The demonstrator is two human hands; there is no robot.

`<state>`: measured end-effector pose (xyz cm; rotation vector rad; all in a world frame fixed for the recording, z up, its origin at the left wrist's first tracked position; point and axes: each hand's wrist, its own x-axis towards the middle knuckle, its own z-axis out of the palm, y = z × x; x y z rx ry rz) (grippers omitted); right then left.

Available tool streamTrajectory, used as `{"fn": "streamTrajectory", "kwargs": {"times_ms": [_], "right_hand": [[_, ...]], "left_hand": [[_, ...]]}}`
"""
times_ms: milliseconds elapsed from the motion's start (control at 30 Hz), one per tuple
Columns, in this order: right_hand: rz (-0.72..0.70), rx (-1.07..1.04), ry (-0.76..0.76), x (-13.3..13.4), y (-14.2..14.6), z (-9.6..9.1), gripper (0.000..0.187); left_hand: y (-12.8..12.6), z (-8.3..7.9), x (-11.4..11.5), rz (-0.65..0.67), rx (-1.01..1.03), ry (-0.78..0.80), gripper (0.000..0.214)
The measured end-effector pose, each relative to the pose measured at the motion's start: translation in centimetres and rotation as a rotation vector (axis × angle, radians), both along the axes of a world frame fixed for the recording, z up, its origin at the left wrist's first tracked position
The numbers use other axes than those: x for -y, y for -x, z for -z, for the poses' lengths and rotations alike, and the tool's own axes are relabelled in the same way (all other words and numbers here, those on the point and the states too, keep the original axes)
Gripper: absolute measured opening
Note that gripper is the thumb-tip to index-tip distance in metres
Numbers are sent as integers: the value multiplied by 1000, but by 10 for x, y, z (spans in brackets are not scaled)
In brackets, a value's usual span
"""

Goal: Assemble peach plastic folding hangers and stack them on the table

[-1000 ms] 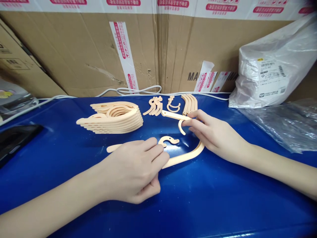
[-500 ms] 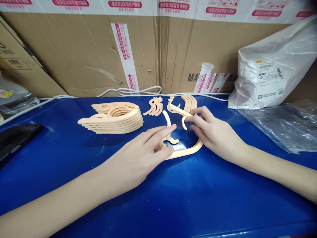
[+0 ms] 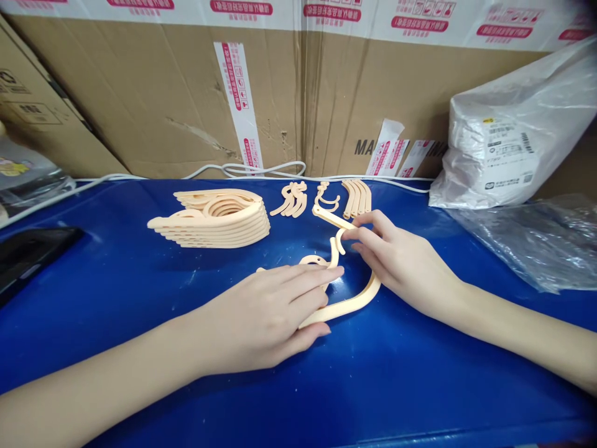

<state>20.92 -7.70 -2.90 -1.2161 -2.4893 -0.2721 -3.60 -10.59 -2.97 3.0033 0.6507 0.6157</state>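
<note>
A beige plastic folding hanger (image 3: 347, 308) lies between my hands, its curved arm bowing toward me. My left hand (image 3: 261, 317) is over its left part, with the thumb on the near side of the arm and the fingers across the far side, closed on it. A small curved piece (image 3: 333, 252) and a ring-shaped piece (image 3: 313, 259) with a hole stick out beyond those fingers. My right hand (image 3: 398, 255) pinches the hanger's upper right side, where a straight bar (image 3: 332, 218) and a small hook (image 3: 340, 244) show. Both palms hide parts of it.
A stack of beige hanger parts (image 3: 209, 230) sits at left, with loose hooks (image 3: 293, 199) and curved strips (image 3: 358, 198) behind my hands. A black phone-like object (image 3: 40, 258) is far left. Cardboard boxes (image 3: 168, 99), a white cable (image 3: 200, 169) and a plastic bag (image 3: 508, 143) border the blue table (image 3: 303, 398).
My left hand has moved nearer to me, and the small curved piece has shifted right and nearer. The hanger's straight bar has moved left and slightly down with my right hand.
</note>
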Motion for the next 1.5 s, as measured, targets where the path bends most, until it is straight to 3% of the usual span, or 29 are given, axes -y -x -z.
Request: {"fn": "streamTrajectory", "kwargs": {"times_ms": [233,467,1033,1333,1500], "right_hand": [[6,-65,70,-1,-5,-4,24],[-10,-237,229,-5,-11,-4,24],[-89,-175,215,-1,-10,-7,17],[-244,-17,42,0,-16,-5,23],[-273,36,24,2,-16,-5,26]], "left_hand": [[-4,-1,0,42,25,90,24],[-7,-2,-2,55,74,70,28],[-9,-7,-2,72,42,100,24],[-4,-9,-12,23,69,-69,21],[-2,-11,-20,-42,19,-214,19]]}}
